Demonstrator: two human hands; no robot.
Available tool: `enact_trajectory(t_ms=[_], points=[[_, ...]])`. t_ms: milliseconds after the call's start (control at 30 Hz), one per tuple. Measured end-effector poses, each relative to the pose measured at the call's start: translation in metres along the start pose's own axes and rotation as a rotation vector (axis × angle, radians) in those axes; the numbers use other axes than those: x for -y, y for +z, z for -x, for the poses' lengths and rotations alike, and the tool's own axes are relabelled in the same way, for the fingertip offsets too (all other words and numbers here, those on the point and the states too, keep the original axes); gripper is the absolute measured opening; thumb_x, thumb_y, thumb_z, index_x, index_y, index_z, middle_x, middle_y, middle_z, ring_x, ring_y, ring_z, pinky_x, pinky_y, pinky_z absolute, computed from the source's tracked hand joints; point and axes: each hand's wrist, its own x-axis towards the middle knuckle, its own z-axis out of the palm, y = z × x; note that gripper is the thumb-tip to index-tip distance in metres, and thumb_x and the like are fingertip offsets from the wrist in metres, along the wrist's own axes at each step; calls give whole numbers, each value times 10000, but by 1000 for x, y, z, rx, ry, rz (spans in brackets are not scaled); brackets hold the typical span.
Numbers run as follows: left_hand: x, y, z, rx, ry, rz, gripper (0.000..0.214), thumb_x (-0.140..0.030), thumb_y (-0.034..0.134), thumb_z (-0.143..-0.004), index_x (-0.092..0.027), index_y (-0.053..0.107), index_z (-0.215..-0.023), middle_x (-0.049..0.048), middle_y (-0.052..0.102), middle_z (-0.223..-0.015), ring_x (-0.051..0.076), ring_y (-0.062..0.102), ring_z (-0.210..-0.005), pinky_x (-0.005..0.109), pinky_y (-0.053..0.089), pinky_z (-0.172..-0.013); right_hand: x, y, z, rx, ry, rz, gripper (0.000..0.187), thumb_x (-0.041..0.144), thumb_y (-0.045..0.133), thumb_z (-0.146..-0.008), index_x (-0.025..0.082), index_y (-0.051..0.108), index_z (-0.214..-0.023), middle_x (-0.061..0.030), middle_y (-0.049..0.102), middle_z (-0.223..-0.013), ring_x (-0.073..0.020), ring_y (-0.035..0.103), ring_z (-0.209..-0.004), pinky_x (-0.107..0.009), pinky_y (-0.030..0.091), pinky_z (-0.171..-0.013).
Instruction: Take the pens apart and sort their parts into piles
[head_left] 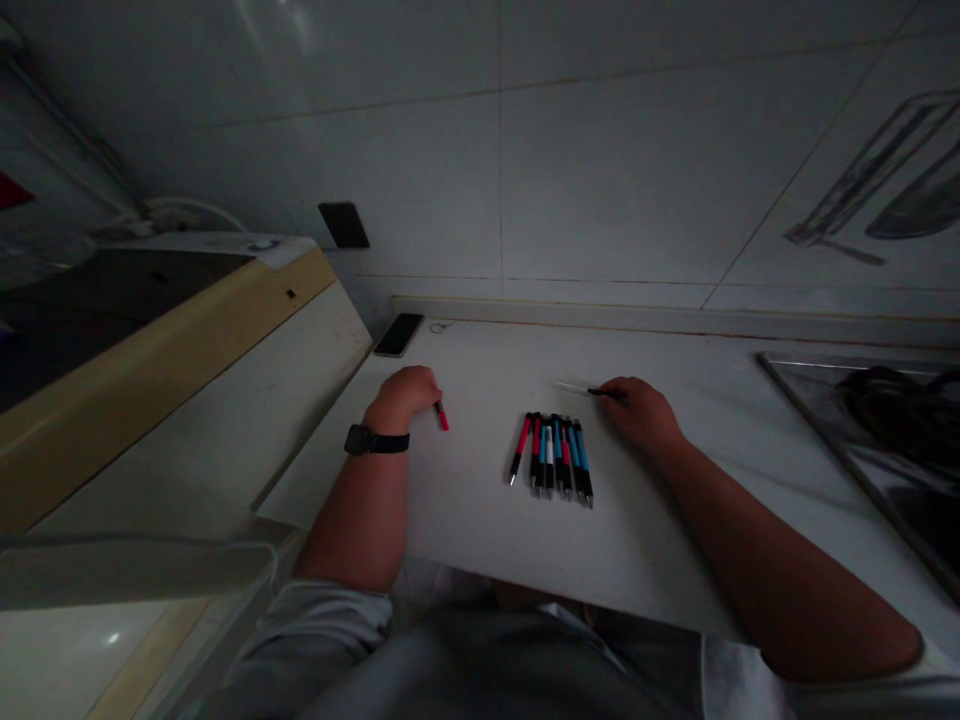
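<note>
Grey cloth shirt (435, 660); whole-looking slim red, blue, white pens (558, 450) rowed on white bench (465, 510).
Left hand (409, 388) pinches red-and-black pen part (442, 414), right hand (631, 402) thin black-and-pale rod (592, 391); apparently unjoined.

Passage lies between the left hand (409, 390) and the pen row (557, 448), centre frame; the tiled wall (600, 190) blocks the top, the metal-rimmed unit (841, 458) the right.

It's dim and grey in here, with pale glare high on the wall (420, 190), soft shadows across the counter (465, 500), and stretched edges.
</note>
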Motion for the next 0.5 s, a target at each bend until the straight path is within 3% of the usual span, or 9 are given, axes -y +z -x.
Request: enact_trajectory(t_ms=[167, 367, 500], points=[[-2, 0, -1, 53, 27, -7, 193, -258, 652, -827, -187, 821, -888, 135, 799, -970, 240, 724, -854, 295, 487, -735, 1, -1, 1, -3, 3, 8, 204, 268, 622, -915, 206, 756, -1056, -85, 735, -1045, -230, 675, -928, -350, 506, -851], [-11, 4, 1, -26, 30, 61, 181, -319, 710, -816, -202, 799, -922, 105, 795, -987, 217, 706, -857, 281, 483, -723, 2, -1, 1, -2, 11, 3, 208, 273, 623, -910, 210, 759, -1055, -84, 733, -1052, -223, 673, -932, -344, 503, -853], [-9, 8, -1, -27, 65, 91, 132, -238, 746, -740, -216, 793, -861, 89, 791, -915, 224, 701, -825, 297, 495, -739, 1, 0, 1, -8, 15, -12, 211, 267, 629, -899, 210, 763, -1052, -88, 736, -1046, -232, 674, -926, -361, 508, -857]])
